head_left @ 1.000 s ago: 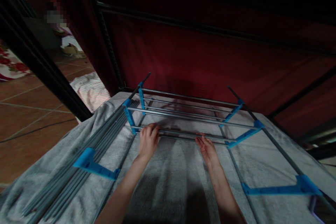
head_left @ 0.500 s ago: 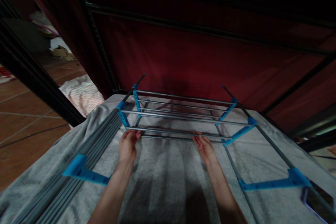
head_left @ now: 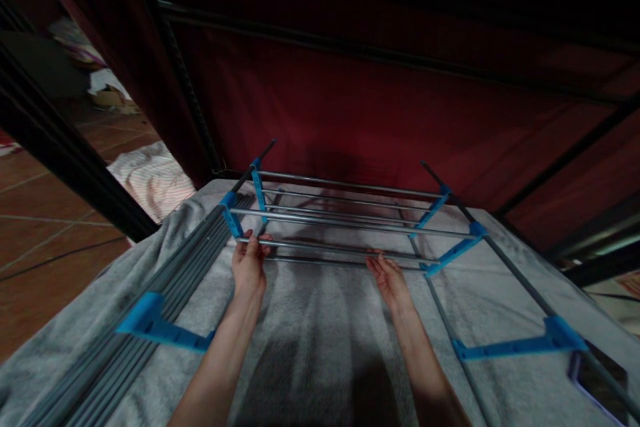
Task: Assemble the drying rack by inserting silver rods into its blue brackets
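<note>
A partly assembled rack of grey metal tubes and blue plastic brackets lies on a grey blanket. My left hand [head_left: 249,260] has its fingers closed round the left end of a crossbar tube [head_left: 320,247], close to a blue bracket [head_left: 231,215]. The fingers of my right hand [head_left: 387,275] grip the same tube further right. That tube's right end lies at another blue bracket [head_left: 453,251]; whether it is seated there I cannot tell. Several other crossbars span the brackets behind it. Nearer me are two more brackets, one left [head_left: 160,323] and one right [head_left: 523,345].
Several loose grey tubes [head_left: 185,293] lie side by side on the left of the blanket [head_left: 310,340]. A phone [head_left: 597,380] rests at the right. Behind stand a dark metal frame [head_left: 350,50] and a red curtain [head_left: 325,107]. Striped cloth [head_left: 150,177] lies beyond the left edge.
My left hand has moved slightly up and right, and its thumb now lies over the tube's left end, which has risen a little. My right hand stays at nearly the same spot.
</note>
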The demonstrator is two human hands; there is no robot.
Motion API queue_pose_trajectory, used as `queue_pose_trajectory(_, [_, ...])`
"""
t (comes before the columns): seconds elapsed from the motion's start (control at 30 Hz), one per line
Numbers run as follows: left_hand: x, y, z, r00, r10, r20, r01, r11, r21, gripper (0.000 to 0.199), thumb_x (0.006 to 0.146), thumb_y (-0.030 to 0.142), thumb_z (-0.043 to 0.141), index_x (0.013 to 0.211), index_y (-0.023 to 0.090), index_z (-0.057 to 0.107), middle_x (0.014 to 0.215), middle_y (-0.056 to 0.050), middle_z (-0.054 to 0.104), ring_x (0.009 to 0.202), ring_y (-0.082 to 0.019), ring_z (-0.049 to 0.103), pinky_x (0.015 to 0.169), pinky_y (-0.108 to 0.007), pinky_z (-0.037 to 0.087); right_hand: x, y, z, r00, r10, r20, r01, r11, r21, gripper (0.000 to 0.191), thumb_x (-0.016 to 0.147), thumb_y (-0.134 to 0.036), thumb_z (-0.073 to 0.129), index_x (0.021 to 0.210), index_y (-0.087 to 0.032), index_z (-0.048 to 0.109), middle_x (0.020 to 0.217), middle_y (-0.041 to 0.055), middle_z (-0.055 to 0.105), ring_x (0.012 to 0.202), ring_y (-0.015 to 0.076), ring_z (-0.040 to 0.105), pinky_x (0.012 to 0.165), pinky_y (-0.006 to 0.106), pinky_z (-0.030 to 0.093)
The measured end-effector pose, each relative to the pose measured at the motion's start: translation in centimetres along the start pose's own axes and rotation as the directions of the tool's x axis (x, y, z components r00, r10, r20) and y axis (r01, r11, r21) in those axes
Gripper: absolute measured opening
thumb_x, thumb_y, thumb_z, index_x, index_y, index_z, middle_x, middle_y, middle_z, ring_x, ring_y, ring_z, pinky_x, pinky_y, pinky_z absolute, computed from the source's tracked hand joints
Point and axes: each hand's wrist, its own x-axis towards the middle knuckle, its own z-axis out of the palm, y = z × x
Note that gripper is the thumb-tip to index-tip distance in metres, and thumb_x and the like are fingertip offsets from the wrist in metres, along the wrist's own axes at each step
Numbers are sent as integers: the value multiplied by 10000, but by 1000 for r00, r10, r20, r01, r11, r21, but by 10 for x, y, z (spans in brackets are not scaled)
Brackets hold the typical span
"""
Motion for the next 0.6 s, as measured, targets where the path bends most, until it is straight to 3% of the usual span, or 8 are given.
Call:
queue_pose_trajectory(0.2, [2,-3,-1,999,31,15,-31,999,15,437,734,387,841,1054,203,607,816,-16,726,691,-121,631,625,-224,437,-8,-5,3,999,42,11,-42,998,-44,318,642,-365,966,805,-206,744,929,56,801,851,199,766,864,359,632])
queue_pose_trajectory(0.3, [3,-4,-2,999,33,4,-33,999,24,466,705,416,857,1035,199,611,794,-12,716,667,-118,611,628,-232,434,-19,-6,7,992,105,67,-90,977,-192,382,689,-468,928,889,-189,761,948,99,803,836,214,761,781,344,631])
queue_pose_trajectory(0.37, [3,-5,-3,999,36,-2,-36,999,33,481,692,428,866,1033,197,618,804,-11,711,657,-115,600,626,-239,429,-26,-5,14,990,93,109,-55,949,-311,419,695,-522,907,909,-189,769,927,94,800,793,205,745,734,324,619])
queue_pose_trajectory(0.5, [3,-5,-4,998,58,-18,-57,997,53,473,672,440,876,1005,199,641,878,-7,693,689,-108,589,619,-239,422,-37,3,38,967,-107,232,220,809,-544,327,824,-557,776,878,-234,766,867,46,777,745,187,703,728,315,593])
queue_pose_trajectory(0.6, [4,-6,-4,996,81,-39,-79,995,69,445,648,444,882,943,200,656,946,-3,665,739,-106,579,618,-235,433,-42,9,58,859,-318,401,511,529,-677,224,985,-426,592,1009,-274,754,1016,41,765,947,208,703,907,366,564])
